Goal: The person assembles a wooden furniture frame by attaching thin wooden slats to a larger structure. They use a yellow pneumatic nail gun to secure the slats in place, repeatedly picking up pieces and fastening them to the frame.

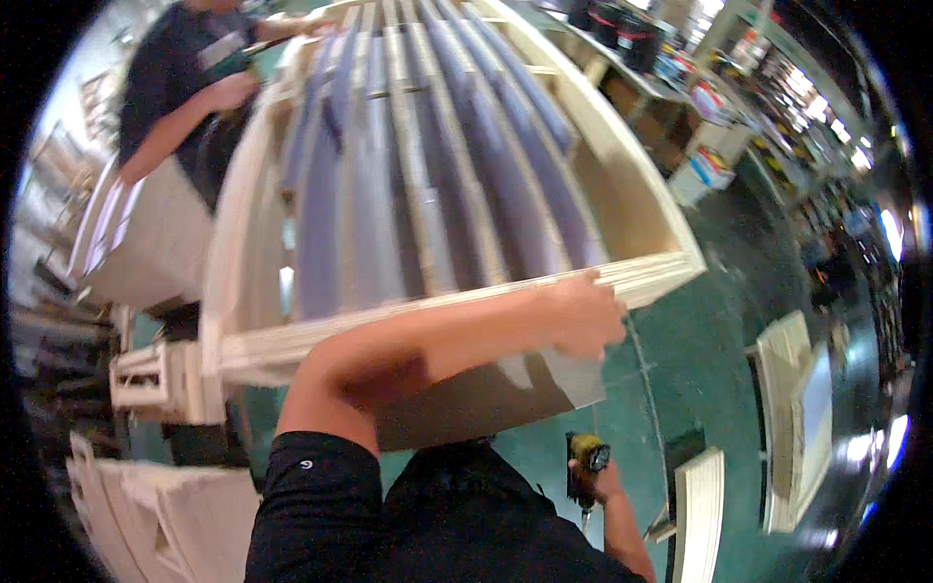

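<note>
Along the near end of the wooden frame (pixel 627 146), head view: left forearm (pixel 437 340) crosses beside the near rail (pixel 663 268), left hand (pixel 588 313) toward the rail's right-hand corner. Placement probably steadies the rail (judgement). Fingers look bent inward, but the hand is blurred; cannot tell how tightly they close or whether they pinch anything small. Rail lies at the fingers, just beyond them from the body; exact contact not resolved.

Right hand (pixel 608 482) is low, right of the body, well apart from the frame. Fingers wrapped round a yellow-and-black power drill (pixel 589 453), bit (pixel 586 518) pointing down; likely held there to keep the tool clear of the rail.

Inside the frame: long purplish strips (pixel 520 219) running away from the body. Co-worker (pixel 170 73) stands at its far left side.
</note>
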A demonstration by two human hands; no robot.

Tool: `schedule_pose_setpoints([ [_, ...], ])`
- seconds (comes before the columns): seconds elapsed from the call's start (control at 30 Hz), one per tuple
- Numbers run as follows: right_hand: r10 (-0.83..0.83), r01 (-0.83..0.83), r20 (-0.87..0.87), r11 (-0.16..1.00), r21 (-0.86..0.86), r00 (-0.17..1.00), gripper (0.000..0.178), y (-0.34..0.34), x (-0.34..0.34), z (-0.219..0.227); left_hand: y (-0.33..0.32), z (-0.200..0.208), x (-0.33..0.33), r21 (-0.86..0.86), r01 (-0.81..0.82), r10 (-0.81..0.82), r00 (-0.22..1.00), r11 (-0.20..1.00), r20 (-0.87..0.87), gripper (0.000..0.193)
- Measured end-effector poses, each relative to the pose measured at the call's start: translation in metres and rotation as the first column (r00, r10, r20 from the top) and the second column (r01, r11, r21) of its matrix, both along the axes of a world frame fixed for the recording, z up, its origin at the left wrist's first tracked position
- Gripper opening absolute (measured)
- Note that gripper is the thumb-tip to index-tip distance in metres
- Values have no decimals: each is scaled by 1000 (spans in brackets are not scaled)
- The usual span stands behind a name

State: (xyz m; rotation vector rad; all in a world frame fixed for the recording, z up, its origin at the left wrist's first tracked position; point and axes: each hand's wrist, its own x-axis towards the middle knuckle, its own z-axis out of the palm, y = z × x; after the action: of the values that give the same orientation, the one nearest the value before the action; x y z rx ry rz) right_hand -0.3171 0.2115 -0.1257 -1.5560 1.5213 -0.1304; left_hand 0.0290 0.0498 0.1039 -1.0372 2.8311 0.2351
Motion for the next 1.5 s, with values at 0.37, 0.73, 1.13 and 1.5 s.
schedule_pose_setpoints([
  [0.37,-52,-27,182,913,406,982,23,190,81,-93,380,-32,250,-79,-714,460,528,696,-714,25],
  [0.73,22,-28,22,935,352,1000,45,222,292,29,399,-72,455,-104,-566,489,779,818,-393,94],
  [1.13,-105,60,182,970,237,978,52,292,420,107,388,-115,474,-246,-453,165,693,857,-702,62],
  [1.5,-38,81,511,995,-63,859,54,291,427,129,398,-95,454,-190,-528,335,736,827,-589,54],
])
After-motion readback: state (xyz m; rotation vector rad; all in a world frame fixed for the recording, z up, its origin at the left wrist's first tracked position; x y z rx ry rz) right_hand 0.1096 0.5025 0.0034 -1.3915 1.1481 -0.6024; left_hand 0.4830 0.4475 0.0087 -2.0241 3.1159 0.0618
